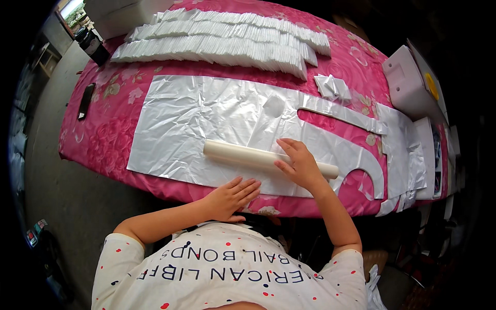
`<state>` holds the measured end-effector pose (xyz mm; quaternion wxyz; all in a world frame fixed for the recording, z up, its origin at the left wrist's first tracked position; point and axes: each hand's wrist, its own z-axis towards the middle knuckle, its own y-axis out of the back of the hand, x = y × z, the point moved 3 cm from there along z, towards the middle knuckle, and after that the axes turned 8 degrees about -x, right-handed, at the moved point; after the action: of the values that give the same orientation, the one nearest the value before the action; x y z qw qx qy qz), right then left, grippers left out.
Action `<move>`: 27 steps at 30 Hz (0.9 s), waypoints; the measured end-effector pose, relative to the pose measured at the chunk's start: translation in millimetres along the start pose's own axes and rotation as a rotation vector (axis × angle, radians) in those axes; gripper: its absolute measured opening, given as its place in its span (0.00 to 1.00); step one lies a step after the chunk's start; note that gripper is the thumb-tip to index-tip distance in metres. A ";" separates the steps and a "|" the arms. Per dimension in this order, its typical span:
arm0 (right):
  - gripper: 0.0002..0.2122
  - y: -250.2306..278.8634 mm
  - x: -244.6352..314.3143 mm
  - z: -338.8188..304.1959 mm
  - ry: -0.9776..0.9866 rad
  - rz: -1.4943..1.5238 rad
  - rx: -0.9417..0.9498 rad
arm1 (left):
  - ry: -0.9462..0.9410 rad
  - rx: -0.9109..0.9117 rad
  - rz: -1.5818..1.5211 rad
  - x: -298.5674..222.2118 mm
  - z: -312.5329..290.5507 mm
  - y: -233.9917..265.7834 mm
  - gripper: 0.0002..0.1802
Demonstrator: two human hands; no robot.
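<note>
A thin white plastic apron [175, 124], wrinkled, lies spread flat over the table, with its cut-out loop and curved edges at the right. Across its middle rests a long cream-white tube [232, 152], slightly slanted. My right hand [302, 168] is over the right half of this tube, thumb on the near side and fingers reaching across the far side. My left hand [231, 199] lies flat at the apron's near edge, fingers stretched out, holding nothing.
Long rows of folded white plastic pieces [217, 49] line the far side of the pink floral tablecloth [108, 129]. One folded bundle [332, 89] sits right of them. More plastic sheets [400, 150] hang at the right, beside a white box [411, 77]. A dark phone-like object [86, 102] lies left.
</note>
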<state>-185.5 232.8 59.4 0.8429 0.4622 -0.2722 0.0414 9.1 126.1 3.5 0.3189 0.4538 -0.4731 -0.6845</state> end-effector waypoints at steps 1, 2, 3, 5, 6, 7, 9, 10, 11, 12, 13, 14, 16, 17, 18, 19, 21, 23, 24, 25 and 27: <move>0.18 -1.7 -7.2 12.7 -0.094 0.090 0.003 | 0.007 -0.005 0.000 -0.6 -0.4 0.4 0.45; 0.18 -4.1 -18.7 28.7 -0.194 0.177 0.008 | 0.012 0.014 0.017 -1.2 -0.3 0.1 0.45; 0.18 -5.9 -30.4 45.4 -0.294 0.263 0.012 | 0.013 0.023 0.020 -2.0 -0.9 0.5 0.45; 0.18 -10.8 -60.5 75.8 -0.293 0.205 0.008 | 0.007 0.034 0.031 -1.4 2.1 1.6 0.45; 0.18 -15.1 -75.7 88.8 -0.296 0.165 0.010 | 0.001 0.031 0.030 -0.9 3.0 1.2 0.45; 0.17 -17.7 -86.9 100.5 -0.299 0.128 0.012 | -0.001 0.030 0.029 -1.4 2.7 0.9 0.45; 0.15 -22.0 -98.3 119.5 -0.401 0.202 0.151 | 0.001 0.028 0.020 -1.2 0.9 0.9 0.44; 0.15 -23.1 -102.8 125.0 -0.453 0.237 0.220 | -0.002 0.025 0.011 -0.9 1.7 0.8 0.43; 0.14 -26.2 -103.8 129.3 -0.500 0.288 0.287 | 0.006 0.026 0.001 -1.3 0.5 0.8 0.43; 0.14 -27.9 -104.0 132.8 -0.547 0.337 0.354 | 0.008 0.028 0.015 -1.5 -0.4 1.3 0.43; 0.13 -30.0 -104.4 134.3 -0.596 0.386 0.421 | 0.009 0.030 0.028 -1.6 -1.0 2.1 0.43; 0.13 -30.7 -105.7 133.9 -0.602 0.398 0.476 | 0.004 0.031 0.041 -1.8 -0.8 2.1 0.44; 0.12 -37.4 -113.7 136.3 -0.608 0.368 0.604 | 0.006 0.020 0.029 -1.5 -0.8 1.4 0.43; 0.12 -40.1 -114.7 138.8 -0.612 0.355 0.664 | 0.004 0.018 0.025 -1.4 -1.1 1.4 0.43; 0.12 -43.4 -115.4 141.3 -0.623 0.341 0.723 | 0.003 0.020 0.028 -1.4 -1.1 0.8 0.43; 0.11 -47.5 -115.7 144.2 -0.635 0.328 0.782 | 0.001 0.023 0.030 -1.5 -1.1 0.2 0.43; 0.11 -53.9 -115.6 150.9 -0.683 0.369 0.796 | -0.002 0.028 0.045 -1.1 -0.8 0.6 0.43; 0.11 -59.3 -119.4 154.6 -0.764 0.474 0.703 | -0.007 0.032 0.061 -1.3 0.0 2.6 0.43; 0.10 -58.9 -120.8 157.0 -0.756 0.518 0.615 | -0.010 0.032 0.060 -1.1 0.6 3.0 0.43; 0.10 -52.5 -124.3 156.7 -0.738 0.479 0.575 | -0.015 0.031 0.058 -0.7 1.4 3.4 0.42; 0.11 -38.3 -114.0 158.4 -0.693 0.406 0.512 | -0.007 0.033 0.056 -0.7 0.0 3.8 0.42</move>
<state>-336.5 104.7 41.0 0.5364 0.5790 -0.6032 0.1146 9.4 125.4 7.3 0.3288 0.4433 -0.4980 -0.6688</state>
